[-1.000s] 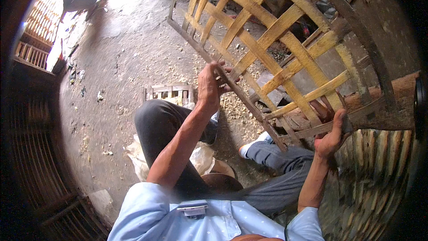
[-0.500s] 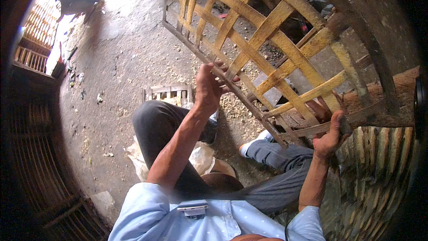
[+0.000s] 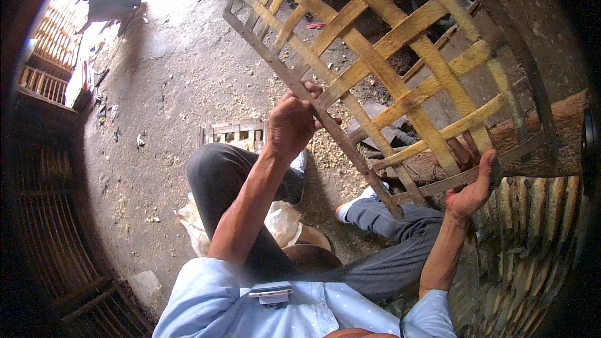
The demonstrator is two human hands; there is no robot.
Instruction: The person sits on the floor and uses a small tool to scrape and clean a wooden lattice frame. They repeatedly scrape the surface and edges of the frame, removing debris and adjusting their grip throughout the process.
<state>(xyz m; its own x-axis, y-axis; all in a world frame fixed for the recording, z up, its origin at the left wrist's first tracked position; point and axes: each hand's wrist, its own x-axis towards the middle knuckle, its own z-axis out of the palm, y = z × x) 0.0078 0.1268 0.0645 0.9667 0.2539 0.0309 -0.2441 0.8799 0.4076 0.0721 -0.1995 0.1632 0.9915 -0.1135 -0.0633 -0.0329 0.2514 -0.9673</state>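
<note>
I hold a large panel of yellow-brown, flat woven bamboo strips [image 3: 468, 61] up in front of me, tilted, with a dark wooden frame around it. My left hand [image 3: 293, 120] is closed on the long near-left rail of the frame, its fingertips showing beyond the rail. At the lower right corner my right hand [image 3: 471, 184] grips the near edge; its thumb is on the outside and its fingers show through the gaps in the weave. A smaller slatted frame [image 3: 235, 130] lies on the floor beyond my left knee.
Wood chips litter the concrete floor [image 3: 156, 150]. A rough log [image 3: 554, 122] lies at right, above a ridged stack of strips [image 3: 526, 231]. A whitish sack [image 3: 285, 224] is between my legs. Slatted panels [image 3: 50, 213] stand at left. Another person [image 3: 109, 0] bends down far left.
The panel has turned a little and shifted slightly right at its lower part. My left hand has moved slightly nearer along with the rail; my right hand has shifted a little right.
</note>
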